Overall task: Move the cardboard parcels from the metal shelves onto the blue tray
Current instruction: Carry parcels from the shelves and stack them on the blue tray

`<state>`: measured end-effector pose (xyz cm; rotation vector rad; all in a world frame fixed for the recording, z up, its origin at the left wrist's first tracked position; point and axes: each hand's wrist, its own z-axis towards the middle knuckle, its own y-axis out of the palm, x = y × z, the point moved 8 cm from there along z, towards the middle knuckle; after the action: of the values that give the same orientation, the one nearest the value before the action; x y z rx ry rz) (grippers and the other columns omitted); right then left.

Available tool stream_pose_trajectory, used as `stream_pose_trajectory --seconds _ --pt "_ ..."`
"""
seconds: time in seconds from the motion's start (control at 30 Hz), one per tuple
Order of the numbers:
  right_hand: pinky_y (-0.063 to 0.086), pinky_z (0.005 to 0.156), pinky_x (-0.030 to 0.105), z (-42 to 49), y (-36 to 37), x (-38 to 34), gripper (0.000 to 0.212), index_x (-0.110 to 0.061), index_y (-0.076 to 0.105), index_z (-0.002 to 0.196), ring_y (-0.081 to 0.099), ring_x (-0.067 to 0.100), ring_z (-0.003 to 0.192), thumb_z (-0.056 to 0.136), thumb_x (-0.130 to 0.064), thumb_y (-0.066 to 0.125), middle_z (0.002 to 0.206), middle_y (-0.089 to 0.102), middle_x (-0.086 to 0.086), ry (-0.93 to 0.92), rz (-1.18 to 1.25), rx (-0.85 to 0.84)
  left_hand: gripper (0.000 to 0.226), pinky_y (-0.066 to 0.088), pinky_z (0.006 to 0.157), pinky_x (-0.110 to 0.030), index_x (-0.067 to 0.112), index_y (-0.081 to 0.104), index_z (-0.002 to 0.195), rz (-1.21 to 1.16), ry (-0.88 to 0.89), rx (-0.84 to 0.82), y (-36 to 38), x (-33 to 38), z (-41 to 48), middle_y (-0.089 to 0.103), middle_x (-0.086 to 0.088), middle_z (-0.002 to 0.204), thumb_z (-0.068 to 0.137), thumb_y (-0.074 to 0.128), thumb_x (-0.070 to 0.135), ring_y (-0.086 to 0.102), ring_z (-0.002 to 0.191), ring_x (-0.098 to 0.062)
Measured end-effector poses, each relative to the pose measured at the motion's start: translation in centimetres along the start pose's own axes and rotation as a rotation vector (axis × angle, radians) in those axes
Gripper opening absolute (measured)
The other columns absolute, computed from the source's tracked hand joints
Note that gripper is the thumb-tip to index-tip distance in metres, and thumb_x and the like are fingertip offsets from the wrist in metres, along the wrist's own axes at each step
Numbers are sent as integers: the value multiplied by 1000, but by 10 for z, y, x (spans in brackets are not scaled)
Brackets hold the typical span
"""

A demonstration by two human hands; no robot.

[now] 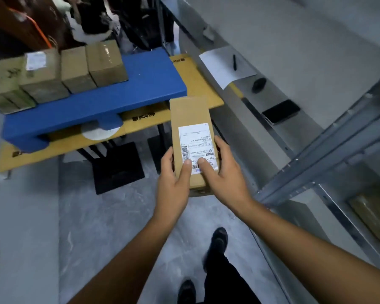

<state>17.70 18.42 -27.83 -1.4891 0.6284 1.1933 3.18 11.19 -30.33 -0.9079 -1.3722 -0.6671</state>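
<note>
A grey, marbled floor fills the lower frame. At centre left a yellow-topped table stands on flat black feet. Grey metal shelving runs down the right side, carrying a white sheet, a pen and a dark phone. The upper left is dim.

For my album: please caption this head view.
Left hand and right hand hold a labelled parcel near the blue tray bearing other parcels.

My left grip and right grip are bare; forearms bare to the frame edge. I wear black trousers and black shoes with rounded toes.
</note>
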Motion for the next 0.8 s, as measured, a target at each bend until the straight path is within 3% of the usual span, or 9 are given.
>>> stream_pose_trajectory --seconds 0.17,0.33,0.53,0.7,0.8 --pt "45 94 12 96 26 2 61 -43 32 150 54 -6 124 98 -39 63 136 56 -23 -41 54 -81 57 48 92 -10 30 40 153 37 1 98 -2 -1 86 60 30 131 101 60 43 58 120 9" --pt "52 102 37 188 39 0 59 -44 34 150 56 2 127 98 -40 62 141 57 -20 -34 121 -166 60 46 82 -3 36 41 150 78 -42 190 -2 12 165 61 31 127 95 59 51 59 113 14" --pt "53 102 38 291 60 -5 57 -39 39 146 56 -3 124 94 -44 62 137 58 -24 -52 191 -219 53 40 76 4 37 43 144 117 -32 294 -4 26 254 57 52 111 93 56 47 54 105 25" --pt "52 103 34 357 103 -5 65 -39 34 153 51 -6 127 95 -41 64 142 55 -20 -54 158 -258 55 50 84 -8 28 40 151 138 -74 287 -28 14 326 63 28 124 100 58 39 59 110 15" --pt "51 106 40 399 136 4 64 -41 32 153 53 4 131 98 -36 65 147 53 -12 -13 132 -264 50 46 85 -3 26 40 151 166 -103 260 -41 -4 377 60 26 124 104 57 33 55 114 16"
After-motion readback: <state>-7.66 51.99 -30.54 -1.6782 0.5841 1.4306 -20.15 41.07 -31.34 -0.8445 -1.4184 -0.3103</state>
